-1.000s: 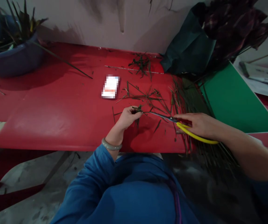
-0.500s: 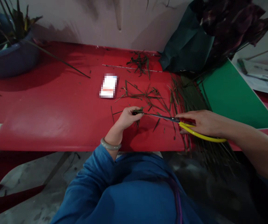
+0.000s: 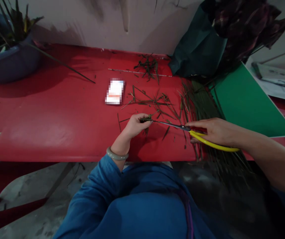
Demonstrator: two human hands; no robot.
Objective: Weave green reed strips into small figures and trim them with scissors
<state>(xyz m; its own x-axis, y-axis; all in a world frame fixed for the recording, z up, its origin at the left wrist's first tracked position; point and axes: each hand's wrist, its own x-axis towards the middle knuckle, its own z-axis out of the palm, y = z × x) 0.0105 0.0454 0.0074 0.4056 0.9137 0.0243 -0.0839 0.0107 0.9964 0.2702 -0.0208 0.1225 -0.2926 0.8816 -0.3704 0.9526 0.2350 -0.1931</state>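
Observation:
My left hand (image 3: pixel 135 125) pinches a small folded bundle of green leaf strips (image 3: pixel 146 119) just above the red table (image 3: pixel 58 116). My right hand (image 3: pixel 213 131) grips yellow-handled scissors (image 3: pixel 202 139). Their thin metal blades (image 3: pixel 168 124) reach left and meet the bundle at my left fingertips. A pale bangle sits on my left wrist. Loose leaf strips (image 3: pixel 154 101) lie scattered on the table behind both hands.
A small white card (image 3: pixel 114 91) lies left of the strips. A blue basin (image 3: pixel 10 61) with long leaves stands at the far left. A dark green bag (image 3: pixel 198 49), dark foliage and a green board (image 3: pixel 244 103) fill the right. A sheaf of long leaves (image 3: pixel 202 109) overhangs the front edge.
The scissor blades have slid left until their tips reach the bundle in my left hand. My left hand has stayed almost still.

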